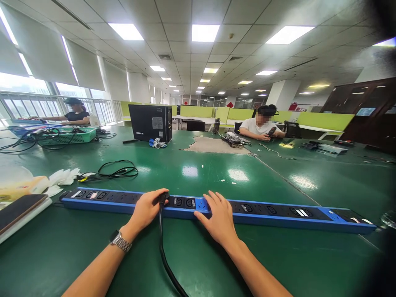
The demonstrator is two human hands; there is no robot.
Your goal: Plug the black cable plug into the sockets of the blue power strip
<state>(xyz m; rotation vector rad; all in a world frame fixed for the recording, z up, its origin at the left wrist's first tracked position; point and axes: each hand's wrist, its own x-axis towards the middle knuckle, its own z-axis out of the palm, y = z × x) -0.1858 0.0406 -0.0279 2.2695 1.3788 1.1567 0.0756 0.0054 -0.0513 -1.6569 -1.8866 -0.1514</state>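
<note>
A long blue and black power strip [260, 209] lies across the green table in front of me. My left hand [149, 208], with a watch on its wrist, grips a black power plug [163, 198] at the strip's row of sockets. Whether the plug is fully seated cannot be seen. Its thick black cable [163, 255] runs down toward me. My right hand [218, 216] rests over the strip just right of the middle, fingers spread, thumb at the near edge.
To the left lie a phone [20, 210], tissues [63, 179] and a coiled black cable [117, 170]. A green basket of cables [68, 136] and a black computer case [151, 122] stand farther back. Two people sit across the table, one holding a dark object.
</note>
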